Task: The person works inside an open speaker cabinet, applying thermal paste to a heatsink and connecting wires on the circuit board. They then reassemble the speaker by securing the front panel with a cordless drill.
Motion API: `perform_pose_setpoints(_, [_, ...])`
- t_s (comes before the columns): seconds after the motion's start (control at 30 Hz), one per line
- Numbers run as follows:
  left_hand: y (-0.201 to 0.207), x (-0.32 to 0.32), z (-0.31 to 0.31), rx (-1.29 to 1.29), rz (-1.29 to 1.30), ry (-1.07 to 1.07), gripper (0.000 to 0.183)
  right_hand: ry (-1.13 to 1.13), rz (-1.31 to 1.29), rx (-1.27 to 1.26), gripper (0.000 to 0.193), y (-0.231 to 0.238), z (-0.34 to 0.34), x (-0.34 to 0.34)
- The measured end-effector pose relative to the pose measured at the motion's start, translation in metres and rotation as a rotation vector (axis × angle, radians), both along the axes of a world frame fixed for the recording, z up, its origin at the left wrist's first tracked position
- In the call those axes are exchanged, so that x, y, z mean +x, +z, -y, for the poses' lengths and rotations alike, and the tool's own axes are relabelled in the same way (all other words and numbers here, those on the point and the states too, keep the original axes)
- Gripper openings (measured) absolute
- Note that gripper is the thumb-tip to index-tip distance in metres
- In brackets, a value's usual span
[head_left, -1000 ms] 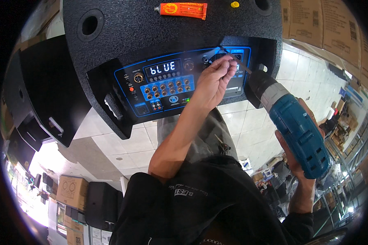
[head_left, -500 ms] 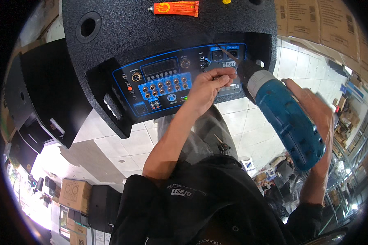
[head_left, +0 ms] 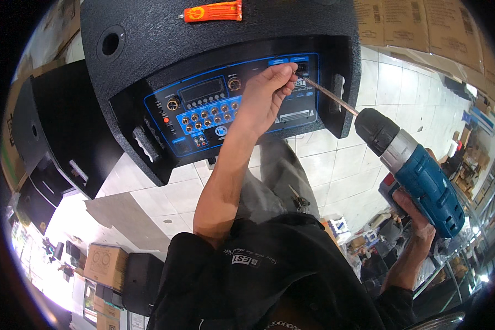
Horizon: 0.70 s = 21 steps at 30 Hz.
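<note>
My right hand [head_left: 415,212] is wrapped round the handle of a teal and black cordless drill [head_left: 426,184]. A long, thin driver bit [head_left: 332,98] runs from its chuck toward the upper left. Close to the bit's tip, my left hand [head_left: 269,91] is closed in a pinch over the upper right of a control panel [head_left: 242,129]. What sits between those fingertips is too small to make out. Blue outlines, knobs, rows of jacks and a display mark the panel, set into a black textured speaker cabinet [head_left: 231,38]. My left hand covers part of the panel.
An orange-red tube [head_left: 213,11] lies on top of the cabinet. Another black cabinet [head_left: 74,121] stands at the left. Cardboard boxes [head_left: 412,25] are stacked at the upper right, and more boxes [head_left: 105,265] stand at the lower left. Pale floor tiles [head_left: 393,91] show beyond the drill.
The drill has moved right and away from the panel, in my right hand. My left hand has risen to the panel's upper right edge. The whole view has shifted slightly.
</note>
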<state>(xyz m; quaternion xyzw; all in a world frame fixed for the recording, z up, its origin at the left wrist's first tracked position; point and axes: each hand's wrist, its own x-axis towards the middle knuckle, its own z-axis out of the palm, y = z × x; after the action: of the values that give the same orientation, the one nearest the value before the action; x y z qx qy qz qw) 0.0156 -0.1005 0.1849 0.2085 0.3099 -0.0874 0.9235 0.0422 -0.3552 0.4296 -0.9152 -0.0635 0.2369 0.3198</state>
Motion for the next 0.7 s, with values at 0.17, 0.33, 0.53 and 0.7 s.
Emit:
perform_pose_setpoints(0.17, [0.005, 0.014, 0.017, 0.035, 0.07, -0.066, 0.023, -0.332, -0.05, 0.009, 0.084, 0.001, 0.026, -0.017])
perform_pose_setpoints(0.33, [0.004, 0.025, 0.02, 0.209, 0.172, -0.276, 0.025, -0.407, -0.087, -0.008, 0.059, 0.004, 0.042, -0.013])
perform_pose_setpoints(0.53, [-0.004, 0.033, 0.021, 0.083, 0.237, -0.368, 0.029, -0.397, -0.194, 0.096, 0.052, 0.004, 0.062, 0.004])
perform_pose_setpoints(0.7, [-0.015, 0.046, 0.067, -0.442, -0.022, 0.069, 0.025, -0.457, -0.18, 0.027, 0.062, -0.01, 0.062, -0.002])
